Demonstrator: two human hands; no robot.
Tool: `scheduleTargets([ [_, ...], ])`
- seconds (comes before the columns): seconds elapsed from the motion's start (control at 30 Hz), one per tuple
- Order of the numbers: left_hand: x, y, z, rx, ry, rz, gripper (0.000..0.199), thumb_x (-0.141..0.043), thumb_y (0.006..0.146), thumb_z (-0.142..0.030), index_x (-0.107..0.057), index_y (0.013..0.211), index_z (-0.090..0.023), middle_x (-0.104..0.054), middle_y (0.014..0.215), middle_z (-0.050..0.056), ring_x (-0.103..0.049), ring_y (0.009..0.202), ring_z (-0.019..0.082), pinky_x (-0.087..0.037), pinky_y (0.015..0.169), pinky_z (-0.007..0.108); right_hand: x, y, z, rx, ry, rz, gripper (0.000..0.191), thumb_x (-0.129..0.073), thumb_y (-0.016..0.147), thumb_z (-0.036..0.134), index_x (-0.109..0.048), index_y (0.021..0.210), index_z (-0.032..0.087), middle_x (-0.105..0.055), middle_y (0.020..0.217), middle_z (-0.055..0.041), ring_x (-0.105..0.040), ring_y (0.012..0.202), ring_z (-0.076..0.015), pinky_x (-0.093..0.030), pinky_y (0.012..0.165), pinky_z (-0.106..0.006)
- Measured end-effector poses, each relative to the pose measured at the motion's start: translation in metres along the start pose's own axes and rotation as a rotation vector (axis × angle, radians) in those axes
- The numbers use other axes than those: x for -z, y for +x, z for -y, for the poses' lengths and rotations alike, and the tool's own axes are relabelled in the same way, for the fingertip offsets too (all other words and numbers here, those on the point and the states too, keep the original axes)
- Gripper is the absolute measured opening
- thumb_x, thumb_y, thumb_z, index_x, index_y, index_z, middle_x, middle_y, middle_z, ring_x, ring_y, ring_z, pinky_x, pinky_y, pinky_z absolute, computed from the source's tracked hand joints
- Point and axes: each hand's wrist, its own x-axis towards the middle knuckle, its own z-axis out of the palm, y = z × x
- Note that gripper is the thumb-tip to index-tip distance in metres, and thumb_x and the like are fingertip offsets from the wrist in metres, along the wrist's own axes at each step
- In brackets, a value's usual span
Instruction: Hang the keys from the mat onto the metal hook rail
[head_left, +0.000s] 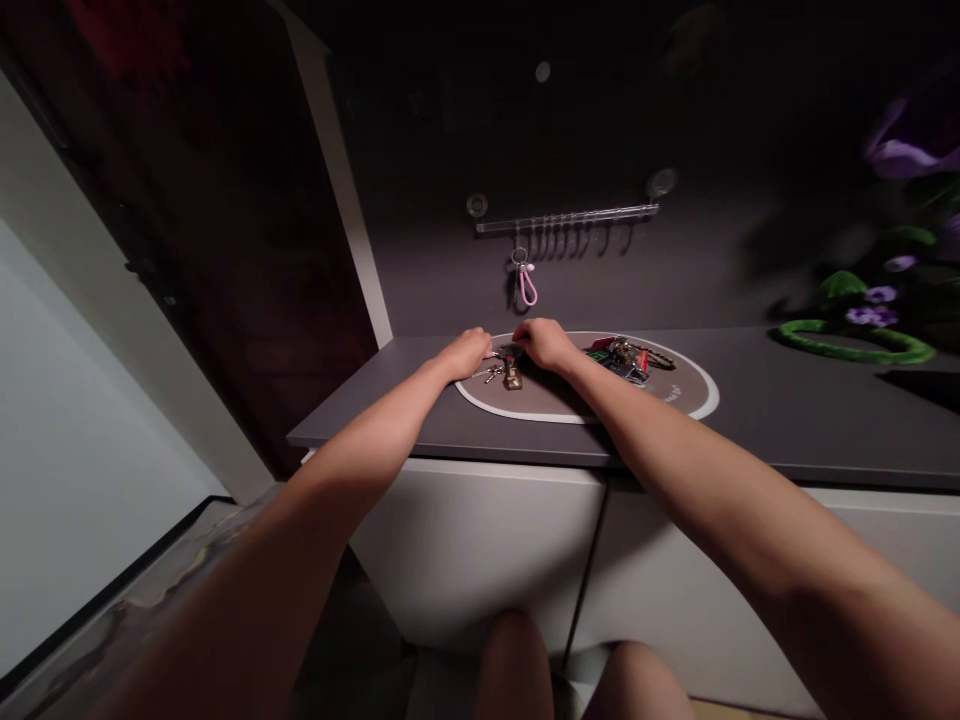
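**Two grips over a key bunch**

The left grip (466, 354) and right grip (544, 344) curl at a small key bunch (504, 368); whether either has closed on it cannot be told. It lies on an oval mat (555, 416), apparently corralling keys on the worktop (360, 405), beside a second key bunch (628, 358). Farther off, a pink key strap (527, 286) hangs from a hook rail (566, 218).

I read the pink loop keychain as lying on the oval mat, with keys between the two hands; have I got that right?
Not quite: the head view shows the pink loop keychain hanging from a hook on the wall rail above the oval mat, not lying on it. The keys do lie between the left hand and the right hand.
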Motion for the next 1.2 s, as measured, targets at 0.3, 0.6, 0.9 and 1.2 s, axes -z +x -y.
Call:
scheduleTargets([
  [0.3, 0.006, -0.001, 0.000, 0.093, -0.075, -0.136, 0.016, -0.040, 0.082, -0.010, -0.055, 0.082, -0.014, -0.055, 0.085, 0.009, -0.050, 0.082, 0.019, -0.037, 0.072, 0.028, 0.000, -0.001, 0.003, 0.025, -0.039, -0.001, 0.023, -0.053, 0.076, 0.012, -0.069, 0.092, 0.017, -0.068, 0.095, -0.0077, -0.060, 0.090, -0.0188, -0.040, 0.077, -0.023],
  [0.6, 0.016, -0.001, -0.004, 0.120, -0.123, -0.279, 0.019, -0.038, 0.085, -0.015, -0.057, 0.084, -0.016, -0.053, 0.087, 0.007, -0.048, 0.086, 0.018, -0.038, 0.077, 0.028, 0.001, -0.001, 0.004, 0.008, -0.027, -0.002, 0.025, -0.052, 0.077, 0.013, -0.067, 0.096, 0.016, -0.067, 0.099, -0.0093, -0.060, 0.093, -0.0203, -0.040, 0.078, -0.023],
  [0.9, 0.020, 0.000, -0.004, 0.167, -0.164, -0.412, 0.024, -0.033, 0.087, -0.019, -0.057, 0.087, -0.015, -0.054, 0.091, 0.007, -0.051, 0.087, 0.016, -0.038, 0.079, 0.027, 0.007, -0.005, 0.012, -0.039, 0.046, -0.045, 0.030, -0.049, 0.079, 0.012, -0.062, 0.106, 0.014, -0.066, 0.099, -0.0099, -0.059, 0.090, -0.0167, -0.040, 0.079, -0.022],
  [1.2, 0.021, 0.001, -0.001, 0.187, -0.243, -0.529, 0.017, -0.038, 0.087, -0.021, -0.051, 0.077, -0.017, -0.055, 0.083, 0.006, -0.053, 0.081, 0.016, -0.039, 0.073, 0.026, 0.006, -0.004, 0.015, 0.008, 0.195, -0.137, 0.028, -0.049, 0.079, 0.017, -0.061, 0.105, 0.013, -0.064, 0.101, -0.0102, -0.058, 0.092, -0.0180, -0.041, 0.083, -0.027],
])
